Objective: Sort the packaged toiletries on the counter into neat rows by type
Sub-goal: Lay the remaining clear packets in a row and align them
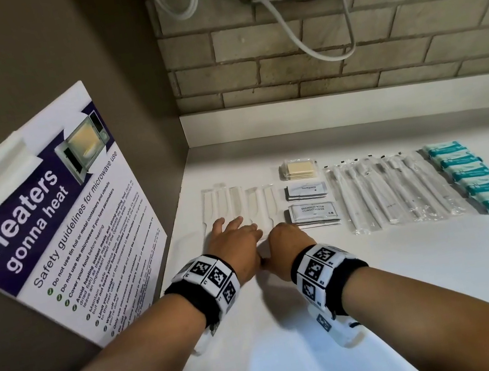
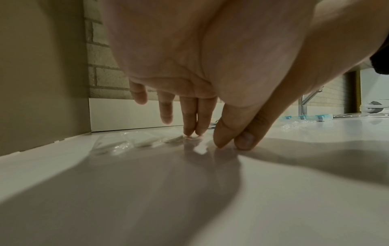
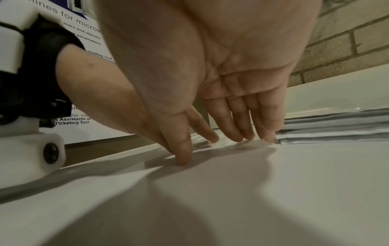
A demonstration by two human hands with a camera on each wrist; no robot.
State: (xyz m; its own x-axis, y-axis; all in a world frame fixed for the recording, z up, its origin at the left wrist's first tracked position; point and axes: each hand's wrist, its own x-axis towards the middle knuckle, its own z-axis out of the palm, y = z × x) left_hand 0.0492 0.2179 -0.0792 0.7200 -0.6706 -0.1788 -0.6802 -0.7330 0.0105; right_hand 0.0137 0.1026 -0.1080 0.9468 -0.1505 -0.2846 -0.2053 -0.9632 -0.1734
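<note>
Mostly I judge sorting done: soaps (image 1: 480, 176), toothbrushes (image 1: 391, 189) and sachets (image 1: 310, 193) sit in rows, while my left hand (image 1: 236, 245) and right hand (image 1: 289, 242) press flat, straight fingers (image 2: 190, 116) on the combs (image 1: 240, 205) near the bench's (image 1: 415, 269) left edge.

Bare forearms; black wristbands (image 1: 203, 300) carrying white marker-printed camera blocks (image 1: 315, 267).

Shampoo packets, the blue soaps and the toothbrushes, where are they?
shampoo packets (image 1: 313, 210), head view, top packet's printed label.
blue soaps (image 1: 476, 175), head view, middle bar of the row.
toothbrushes (image 1: 391, 189), head view, a middle wrapped brush.
</note>
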